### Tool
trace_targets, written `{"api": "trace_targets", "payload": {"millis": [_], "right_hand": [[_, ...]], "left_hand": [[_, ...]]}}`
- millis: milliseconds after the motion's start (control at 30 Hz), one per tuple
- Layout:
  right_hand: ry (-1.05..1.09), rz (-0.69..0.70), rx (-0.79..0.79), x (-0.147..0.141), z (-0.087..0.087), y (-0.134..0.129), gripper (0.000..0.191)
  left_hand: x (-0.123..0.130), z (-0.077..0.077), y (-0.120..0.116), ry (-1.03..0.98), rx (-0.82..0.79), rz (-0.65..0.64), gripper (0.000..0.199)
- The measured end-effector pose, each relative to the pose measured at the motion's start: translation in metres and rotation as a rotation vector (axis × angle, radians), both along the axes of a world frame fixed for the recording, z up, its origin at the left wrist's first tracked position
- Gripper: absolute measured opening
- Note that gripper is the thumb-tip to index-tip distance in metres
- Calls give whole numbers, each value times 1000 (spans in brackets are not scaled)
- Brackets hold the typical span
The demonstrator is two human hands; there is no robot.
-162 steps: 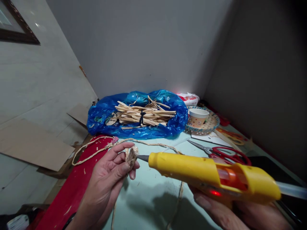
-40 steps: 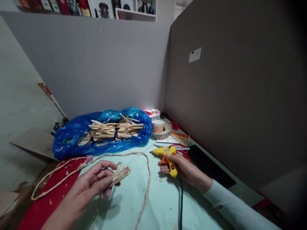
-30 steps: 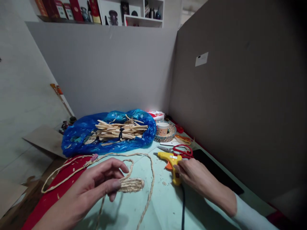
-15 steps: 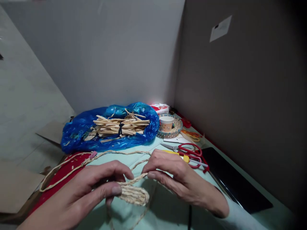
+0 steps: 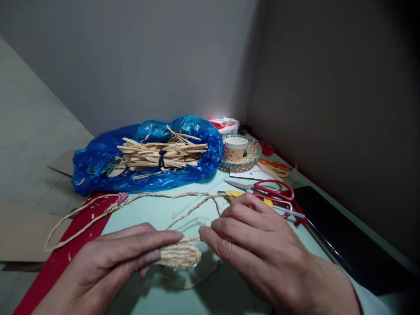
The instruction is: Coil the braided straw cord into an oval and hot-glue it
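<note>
Between my hands is a small oval coil of twisted straw cord (image 5: 181, 255), its rows lying side by side. My left hand (image 5: 121, 258) pinches its left end, thumb below and fingers along the top edge. The fingers of my right hand (image 5: 259, 240) are closed on the straw cord (image 5: 190, 239) just above the coil's right end. From there the cord loops back over the table and off to the left, where a small pink clip (image 5: 121, 198) sits on it. Part of a loop also hangs below the coil.
Behind lies a blue plastic bag (image 5: 98, 153) with a tied bundle of dry straw strips (image 5: 147, 155). To the right are a woven tray (image 5: 252, 153), a paper cup (image 5: 235, 151), red-handled scissors (image 5: 274, 189), a yellow cutter (image 5: 235, 194) and a flat black device (image 5: 331, 223). Walls enclose the corner.
The view has shifted a little. My right hand has turned so its back shows more, its fingers still at the cord. My left fingers now lie straighter along the coil's top.
</note>
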State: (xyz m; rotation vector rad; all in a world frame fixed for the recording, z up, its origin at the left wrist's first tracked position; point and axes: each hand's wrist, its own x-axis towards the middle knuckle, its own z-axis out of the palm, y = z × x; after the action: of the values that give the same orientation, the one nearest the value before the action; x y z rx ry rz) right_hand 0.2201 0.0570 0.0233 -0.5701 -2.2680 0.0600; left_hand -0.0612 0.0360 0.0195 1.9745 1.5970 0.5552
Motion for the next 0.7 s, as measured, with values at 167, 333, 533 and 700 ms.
{"api": "trace_targets", "payload": {"millis": [167, 333, 533, 700], "right_hand": [[-16, -79, 32, -2, 2, -3, 29], [-21, -116, 108, -6, -1, -2, 33], [14, -134, 76, -10, -5, -2, 36], [16, -141, 70, -10, -11, -3, 36]], "left_hand": [[3, 0, 0, -34, 29, -53, 29], [9, 0, 0, -128, 29, -37, 27], [10, -2, 6, -111, 30, -60, 28], [9, -4, 4, -134, 54, -35, 27]]}}
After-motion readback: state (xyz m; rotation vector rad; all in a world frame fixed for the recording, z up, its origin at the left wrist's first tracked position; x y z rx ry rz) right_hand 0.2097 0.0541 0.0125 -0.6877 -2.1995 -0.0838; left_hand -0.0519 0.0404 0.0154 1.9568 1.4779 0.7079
